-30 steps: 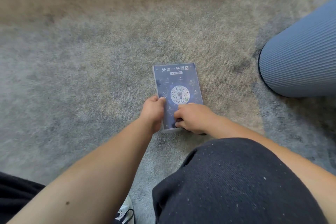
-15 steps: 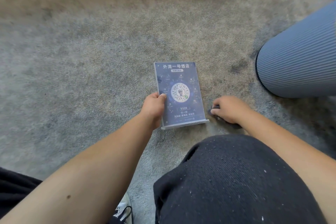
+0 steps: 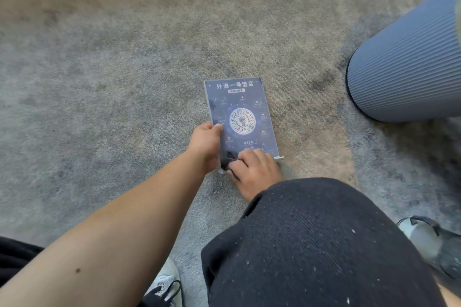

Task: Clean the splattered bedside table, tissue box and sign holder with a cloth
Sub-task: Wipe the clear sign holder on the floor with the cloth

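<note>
Nearest the camera a knee in black speckled fabric (image 3: 316, 244) is seen, with a white lace-up shoe (image 3: 164, 286) at the bottom edge and a grey shoe (image 3: 429, 239) at the right. Just past the knee, the right hand (image 3: 254, 172) is pressed onto the lower left part of the clear acrylic sign holder with a dark blue printed card (image 3: 245, 107); its grip is closed over a small dark cloth (image 3: 228, 161), only a scrap of which shows between the fingers. The left hand (image 3: 205, 141) is clamped on the holder's left edge, thumb on the front face, steadying it. The holder is stood on the mottled grey-beige carpet (image 3: 99, 82), leaned back, its clear foot lip (image 3: 279, 157) on the floor. Further right, well apart, a ribbed blue-grey cylindrical object (image 3: 409, 65) is seen resting on the carpet; what it is cannot be told. Progress is judged as mid-task: the sign holder is being wiped, bottom strip in hand, upper face seemingly free of obvious splatter though small marks cannot be ruled out. The bench and the tissue box are not in view, so their state cannot be told; they are possibly left to do.
</note>
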The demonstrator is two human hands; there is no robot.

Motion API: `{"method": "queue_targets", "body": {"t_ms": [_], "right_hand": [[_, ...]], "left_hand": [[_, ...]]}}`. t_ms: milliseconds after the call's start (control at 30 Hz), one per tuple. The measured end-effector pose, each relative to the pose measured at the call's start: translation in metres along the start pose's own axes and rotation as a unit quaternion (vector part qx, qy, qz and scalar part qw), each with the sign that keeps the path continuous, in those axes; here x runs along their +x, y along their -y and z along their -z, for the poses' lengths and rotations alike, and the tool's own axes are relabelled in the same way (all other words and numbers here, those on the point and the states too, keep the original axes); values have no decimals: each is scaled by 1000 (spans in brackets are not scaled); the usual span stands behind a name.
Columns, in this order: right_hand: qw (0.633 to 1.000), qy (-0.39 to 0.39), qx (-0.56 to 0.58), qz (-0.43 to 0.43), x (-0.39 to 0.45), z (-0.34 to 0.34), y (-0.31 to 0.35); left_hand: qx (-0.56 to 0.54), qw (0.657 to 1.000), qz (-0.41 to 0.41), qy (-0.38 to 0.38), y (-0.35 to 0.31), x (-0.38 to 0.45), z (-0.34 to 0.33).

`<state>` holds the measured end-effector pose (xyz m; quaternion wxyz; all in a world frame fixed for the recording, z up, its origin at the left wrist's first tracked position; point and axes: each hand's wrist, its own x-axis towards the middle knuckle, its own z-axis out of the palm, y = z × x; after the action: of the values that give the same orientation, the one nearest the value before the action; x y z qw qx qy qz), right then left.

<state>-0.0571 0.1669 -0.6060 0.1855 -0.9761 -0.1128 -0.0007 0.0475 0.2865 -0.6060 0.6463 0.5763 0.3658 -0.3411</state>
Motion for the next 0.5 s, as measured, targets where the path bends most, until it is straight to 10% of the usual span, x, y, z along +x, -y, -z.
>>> {"method": "queue_targets", "body": {"t_ms": [300, 500], "right_hand": [[980, 52, -97, -164, -35, 11, -111], [960, -25, 44, -275, -13, 35, -101]], "left_hand": [[-12, 1000, 11, 6, -2, -2, 0], [-18, 999, 14, 23, 5, -3, -2]]}}
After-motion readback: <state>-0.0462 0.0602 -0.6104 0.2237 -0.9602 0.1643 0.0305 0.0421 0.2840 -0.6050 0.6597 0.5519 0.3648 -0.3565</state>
